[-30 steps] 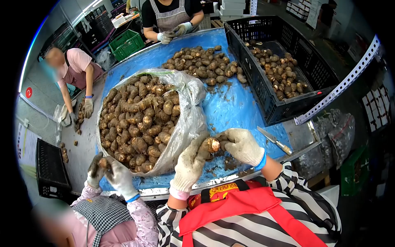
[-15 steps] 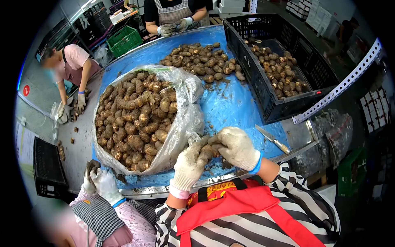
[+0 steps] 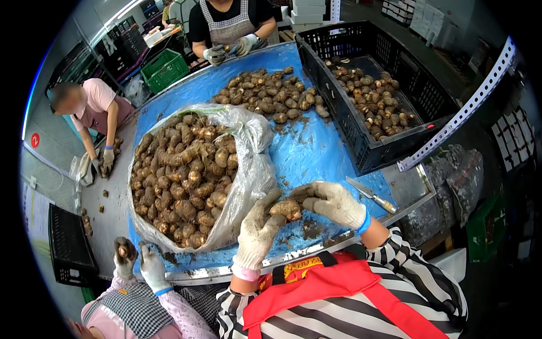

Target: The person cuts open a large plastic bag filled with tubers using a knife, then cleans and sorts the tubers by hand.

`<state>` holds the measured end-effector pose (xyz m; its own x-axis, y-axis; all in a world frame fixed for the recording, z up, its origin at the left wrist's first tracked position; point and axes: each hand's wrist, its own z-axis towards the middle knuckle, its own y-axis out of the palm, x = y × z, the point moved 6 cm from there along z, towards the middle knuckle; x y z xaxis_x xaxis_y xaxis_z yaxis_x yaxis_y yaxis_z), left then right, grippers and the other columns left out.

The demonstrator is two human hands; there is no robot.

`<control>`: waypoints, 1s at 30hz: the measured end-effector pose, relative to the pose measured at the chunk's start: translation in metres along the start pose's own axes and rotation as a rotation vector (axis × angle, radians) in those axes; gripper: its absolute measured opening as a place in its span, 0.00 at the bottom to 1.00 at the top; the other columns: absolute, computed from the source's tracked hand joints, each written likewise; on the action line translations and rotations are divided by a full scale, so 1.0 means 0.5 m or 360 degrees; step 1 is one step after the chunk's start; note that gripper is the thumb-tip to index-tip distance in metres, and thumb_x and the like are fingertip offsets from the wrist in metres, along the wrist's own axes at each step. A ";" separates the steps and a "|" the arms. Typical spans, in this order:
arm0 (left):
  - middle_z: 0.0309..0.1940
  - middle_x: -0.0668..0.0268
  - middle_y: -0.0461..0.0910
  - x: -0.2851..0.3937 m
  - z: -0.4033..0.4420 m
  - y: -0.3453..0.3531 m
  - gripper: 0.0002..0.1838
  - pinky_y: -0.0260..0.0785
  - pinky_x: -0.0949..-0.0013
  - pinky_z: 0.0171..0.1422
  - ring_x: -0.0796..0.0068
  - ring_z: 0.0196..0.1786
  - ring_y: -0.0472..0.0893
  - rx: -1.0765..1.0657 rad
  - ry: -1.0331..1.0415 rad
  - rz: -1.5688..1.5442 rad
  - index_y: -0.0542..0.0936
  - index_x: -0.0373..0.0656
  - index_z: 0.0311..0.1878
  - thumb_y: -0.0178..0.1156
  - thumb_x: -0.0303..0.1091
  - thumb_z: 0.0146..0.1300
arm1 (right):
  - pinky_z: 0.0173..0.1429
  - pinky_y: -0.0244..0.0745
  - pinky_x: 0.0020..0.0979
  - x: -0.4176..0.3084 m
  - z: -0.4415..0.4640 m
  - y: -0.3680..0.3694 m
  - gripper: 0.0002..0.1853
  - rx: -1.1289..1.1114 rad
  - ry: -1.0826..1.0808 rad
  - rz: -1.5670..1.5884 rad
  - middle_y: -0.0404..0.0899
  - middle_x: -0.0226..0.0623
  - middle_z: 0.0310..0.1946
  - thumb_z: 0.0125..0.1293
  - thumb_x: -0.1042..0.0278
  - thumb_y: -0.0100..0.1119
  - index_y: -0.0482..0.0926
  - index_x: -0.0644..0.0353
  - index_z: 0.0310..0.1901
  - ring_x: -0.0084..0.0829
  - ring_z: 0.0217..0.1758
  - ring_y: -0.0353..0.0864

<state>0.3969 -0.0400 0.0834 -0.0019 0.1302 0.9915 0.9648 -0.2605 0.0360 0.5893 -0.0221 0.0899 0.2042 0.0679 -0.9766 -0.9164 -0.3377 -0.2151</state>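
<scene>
A brown taro is gripped at its left end between the thumb and fingers of my left hand, which wears a soiled white glove. My right hand, gloved too, is open just right of the taro, fingers stretched above it; whether a fingertip touches it I cannot tell. To the left stands a clear plastic sack, its mouth full of taros. A knife with a wooden handle lies to the right of my right hand.
A black crate holding taros stands at the back right. Another taro pile lies on the blue sheet. Co-workers stand across the table, at the far left and close on my left. A perforated metal post rises at right.
My right hand has opened and drawn slightly off the taro, which now shows plainly in my left hand. The near-left co-worker's hands have parted, one holding a taro. The view has shifted slightly.
</scene>
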 end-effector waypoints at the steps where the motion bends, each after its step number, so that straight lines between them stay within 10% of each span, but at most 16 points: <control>1: 0.61 0.55 0.80 -0.014 0.002 -0.001 0.29 0.69 0.67 0.71 0.68 0.63 0.78 0.0039 -0.0025 -0.0071 0.72 0.31 0.72 0.62 0.24 0.67 | 0.53 0.81 0.34 -0.019 -0.002 -0.002 0.17 0.0042 -0.0138 -0.0109 0.86 0.46 0.44 0.66 0.73 0.62 0.85 0.63 0.56 0.38 0.46 0.87; 4: 0.61 0.54 0.81 -0.019 0.003 0.006 0.28 0.72 0.67 0.68 0.70 0.63 0.79 0.0002 -0.0068 -0.0108 0.73 0.29 0.70 0.63 0.24 0.67 | 0.49 0.81 0.37 -0.038 -0.013 0.016 0.13 0.0225 -0.0584 -0.0462 0.84 0.46 0.37 0.63 0.73 0.64 0.86 0.64 0.49 0.45 0.41 0.86; 11: 0.61 0.52 0.78 -0.032 0.003 0.020 0.27 0.77 0.63 0.65 0.64 0.62 0.81 -0.0109 0.0068 -0.0962 0.69 0.26 0.71 0.59 0.28 0.71 | 0.49 0.80 0.38 0.047 0.033 0.009 0.09 0.0356 -0.0064 -0.0453 0.85 0.51 0.39 0.66 0.71 0.61 0.84 0.67 0.44 0.47 0.42 0.86; 12: 0.62 0.51 0.76 -0.032 0.003 0.021 0.29 0.79 0.60 0.64 0.61 0.61 0.81 -0.0115 0.0018 -0.1052 0.66 0.26 0.72 0.57 0.28 0.72 | 0.52 0.80 0.30 0.050 0.031 0.012 0.12 0.0226 0.0149 -0.0163 0.86 0.40 0.42 0.71 0.76 0.55 0.84 0.69 0.50 0.26 0.45 0.85; 16: 0.62 0.50 0.76 -0.046 0.002 0.017 0.29 0.80 0.59 0.63 0.61 0.60 0.81 -0.0135 -0.0029 -0.1191 0.64 0.28 0.74 0.56 0.27 0.72 | 0.52 0.78 0.26 0.020 0.006 0.021 0.15 0.0020 0.0132 0.0709 0.86 0.34 0.43 0.73 0.73 0.58 0.83 0.69 0.56 0.19 0.46 0.80; 19: 0.62 0.50 0.76 -0.053 0.008 0.024 0.30 0.80 0.59 0.62 0.62 0.60 0.81 -0.0092 -0.0030 -0.1124 0.63 0.29 0.75 0.55 0.27 0.73 | 0.52 0.78 0.26 -0.004 0.001 0.034 0.15 -0.0055 0.0119 0.0245 0.86 0.33 0.41 0.72 0.73 0.58 0.83 0.69 0.56 0.20 0.45 0.81; 24: 0.66 0.53 0.73 -0.066 0.012 0.027 0.38 0.79 0.61 0.63 0.64 0.63 0.79 0.0071 0.0091 -0.0762 0.60 0.32 0.77 0.65 0.34 0.69 | 0.50 0.81 0.37 -0.002 0.014 0.043 0.10 0.0406 -0.0006 -0.0185 0.86 0.50 0.41 0.65 0.72 0.63 0.84 0.67 0.46 0.44 0.42 0.88; 30: 0.64 0.49 0.76 -0.059 -0.002 0.034 0.50 0.77 0.52 0.66 0.58 0.63 0.80 -0.0195 0.0006 -0.0996 0.58 0.36 0.79 0.75 0.44 0.61 | 0.48 0.80 0.44 0.009 0.058 0.023 0.07 0.0505 -0.0319 -0.0800 0.86 0.49 0.41 0.65 0.70 0.62 0.85 0.63 0.41 0.48 0.42 0.86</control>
<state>0.4132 -0.0490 0.0547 -0.5565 0.2900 0.7786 0.7438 -0.2436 0.6224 0.5695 0.0017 0.0825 0.5964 0.3308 -0.7313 -0.7890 0.0744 -0.6098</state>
